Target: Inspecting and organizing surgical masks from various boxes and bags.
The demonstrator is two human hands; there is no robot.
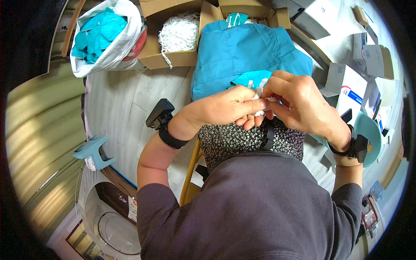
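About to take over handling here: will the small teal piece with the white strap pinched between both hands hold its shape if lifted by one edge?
Probably not. The teal piece looks thin and creased, so likely floppy and light. The white strap would probably dangle.

the room is bright, with soft, even light and only faint shadows. the picture is round like a fish's eye, with black corners, and straight lines bend near the rim. the middle is sharp and clear. the white boxes [346, 82] at the upper right look a bit washed out.
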